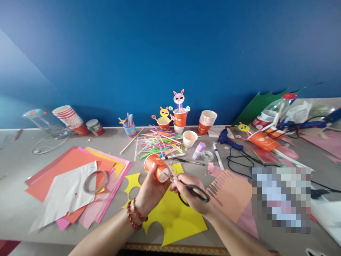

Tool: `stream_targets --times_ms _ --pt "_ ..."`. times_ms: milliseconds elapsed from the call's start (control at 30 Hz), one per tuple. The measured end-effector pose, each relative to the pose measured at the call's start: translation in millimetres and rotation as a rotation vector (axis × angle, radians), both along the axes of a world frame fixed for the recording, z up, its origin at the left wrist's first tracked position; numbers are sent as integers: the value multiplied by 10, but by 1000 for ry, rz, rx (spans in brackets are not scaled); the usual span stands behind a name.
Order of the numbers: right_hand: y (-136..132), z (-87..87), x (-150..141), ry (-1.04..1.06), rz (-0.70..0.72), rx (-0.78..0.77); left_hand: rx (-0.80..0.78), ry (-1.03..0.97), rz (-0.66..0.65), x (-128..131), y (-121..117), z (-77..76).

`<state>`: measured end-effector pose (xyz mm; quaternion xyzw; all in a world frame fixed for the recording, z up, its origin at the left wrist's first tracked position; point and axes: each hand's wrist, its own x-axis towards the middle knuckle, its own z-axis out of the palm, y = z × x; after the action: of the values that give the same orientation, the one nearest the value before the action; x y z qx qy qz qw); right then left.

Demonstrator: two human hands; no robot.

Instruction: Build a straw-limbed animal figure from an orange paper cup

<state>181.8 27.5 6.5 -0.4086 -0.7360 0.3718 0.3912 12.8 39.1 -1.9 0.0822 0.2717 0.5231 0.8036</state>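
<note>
Wall, deep blue, rises behind your grey table. On your left, a fan of coloured sheets, orange and pink among them, is spread on the tabletop. The yellow sheet, with rounded bites cut from its edges, lies under your hands, and the peach sheet, slit into a fringe, is to its right. Beyond your hands is a loose heap of straws in mixed colours, with a stack of cups behind it to the right.

Your left hand is wrapped around the orange paper cup, thumb along its side. You have that cup raised over the yellow sheet and tilted, its mouth toward the upper left and its white base toward your right hand. That hand grips the scissors, blades pointing at the base; you cannot tell from here whether the tips pierce it.

Past the peach sheet sits the blue glue gun. A roll of tape rests on your left-hand sheets. Smallest is the purple-capped glue stick, near the straws.
</note>
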Motion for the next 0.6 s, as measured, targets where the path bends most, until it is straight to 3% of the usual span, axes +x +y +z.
stream_targets --times_ms 100,233,600 --pt "-45 -5 39 135 -111 -128 -39 -59 94 8 15 21" --pt "-88 -88 4 263 -166 -232 -85 -107 87 3 25 52" --pt "-76 -117 -202 663 -196 -549 68 -151 91 -18 10 -9"
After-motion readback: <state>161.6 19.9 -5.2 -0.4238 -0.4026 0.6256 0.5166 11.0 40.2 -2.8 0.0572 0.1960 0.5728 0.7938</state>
